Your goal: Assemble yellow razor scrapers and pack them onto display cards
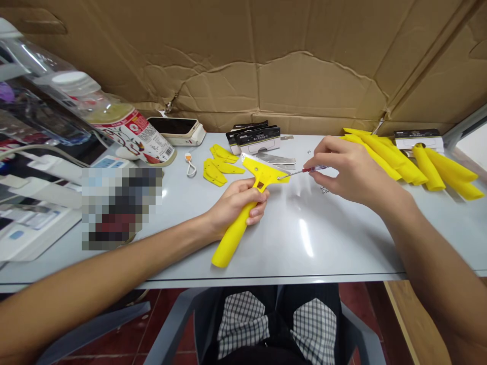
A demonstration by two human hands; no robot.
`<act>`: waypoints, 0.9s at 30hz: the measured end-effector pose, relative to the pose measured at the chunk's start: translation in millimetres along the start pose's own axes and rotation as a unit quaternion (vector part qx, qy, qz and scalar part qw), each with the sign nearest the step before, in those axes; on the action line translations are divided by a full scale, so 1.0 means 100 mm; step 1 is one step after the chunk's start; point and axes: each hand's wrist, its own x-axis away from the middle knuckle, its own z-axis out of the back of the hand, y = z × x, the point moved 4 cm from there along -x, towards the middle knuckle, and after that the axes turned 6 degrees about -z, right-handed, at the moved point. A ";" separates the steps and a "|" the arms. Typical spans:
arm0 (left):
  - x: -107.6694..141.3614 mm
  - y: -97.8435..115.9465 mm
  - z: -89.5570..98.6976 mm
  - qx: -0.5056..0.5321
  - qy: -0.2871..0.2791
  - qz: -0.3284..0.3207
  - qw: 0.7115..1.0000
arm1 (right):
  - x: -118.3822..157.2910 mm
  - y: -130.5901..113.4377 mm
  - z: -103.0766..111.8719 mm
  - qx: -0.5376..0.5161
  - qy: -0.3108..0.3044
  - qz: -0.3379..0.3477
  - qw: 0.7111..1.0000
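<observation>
A yellow scraper [235, 234] is tilted over the table, its wide head up and its handle toward the table's front edge. My left hand [243, 203] is wrapped round it just below the head. Between the pinched fingers of my right hand [342, 167] is a small screwdriver [307, 170] with a red and clear handle. Its metal tip touches a screw near the right corner of the scraper head. Several loose screws [324, 190] lie beneath my right hand. Behind the scraper are flat yellow plates [215, 172] and metal blades [277, 159].
Black-and-white blade packs [258, 140] stand at the back. More yellow handles [395, 157] are piled at the right. On the left are a bottle [133, 132], a boxed phone [177, 129], a short white cable [190, 166] and white power strips [41, 223]. Cardboard [297, 91] walls the rear.
</observation>
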 end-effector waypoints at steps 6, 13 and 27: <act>0.01 -0.01 0.00 -0.007 0.007 0.007 1.000 | 0.01 -0.05 0.00 0.060 0.017 0.026 0.998; 0.02 -0.02 -0.02 -0.018 0.033 0.005 0.999 | 0.07 -0.24 0.04 0.147 0.030 0.052 0.987; 0.01 -0.04 0.00 -0.020 0.035 0.007 0.999 | 0.12 -0.37 0.14 0.022 0.080 0.102 0.991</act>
